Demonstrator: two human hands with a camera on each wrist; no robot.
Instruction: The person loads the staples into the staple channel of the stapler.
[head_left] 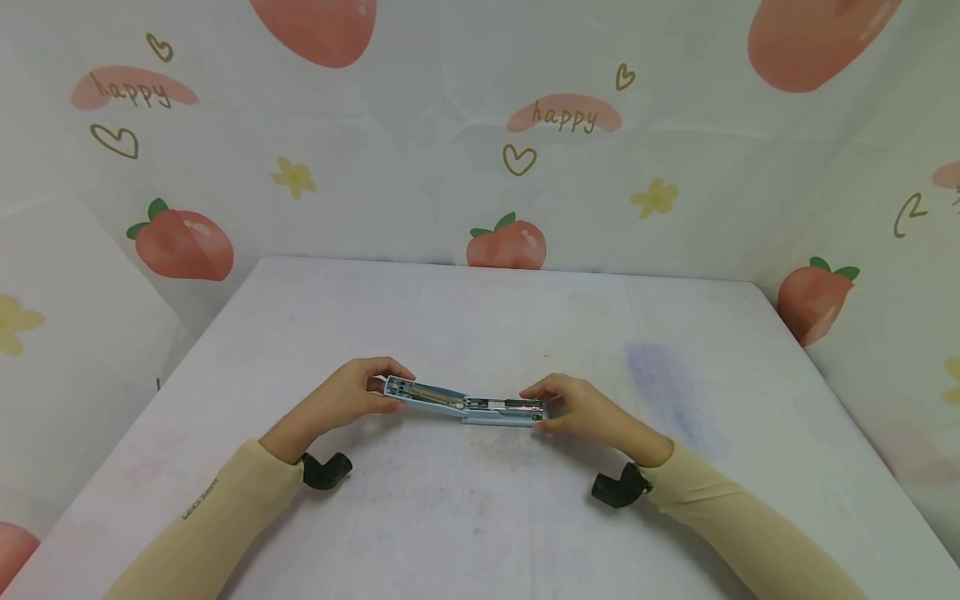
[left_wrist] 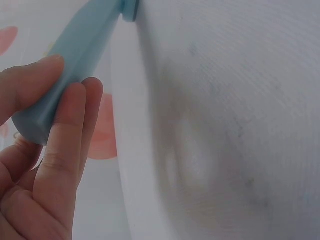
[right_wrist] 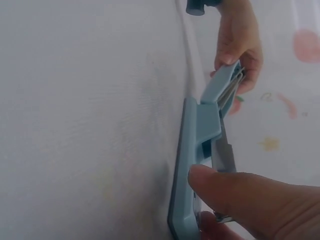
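A light blue stapler (head_left: 463, 407) lies folded wide open between my two hands, its metal inner parts facing up in the head view. My left hand (head_left: 358, 392) grips the end of its top arm, thumb on one side and fingers on the other. In the left wrist view that blue arm (left_wrist: 75, 60) slants up and away from the fingers. My right hand (head_left: 581, 408) holds the base end between thumb and fingers. Seen from the right wrist, the stapler's base (right_wrist: 187, 165) runs along the table, with the metal magazine beside it and the top arm bent back toward my left hand.
The white table (head_left: 465, 517) has a faint blue stain (head_left: 667, 392) at the right. A printed cloth with peaches (head_left: 506, 243) hangs behind and at the sides. A black camera mount (head_left: 326, 472) sits at the left wrist, another black mount (head_left: 618, 486) at the right.
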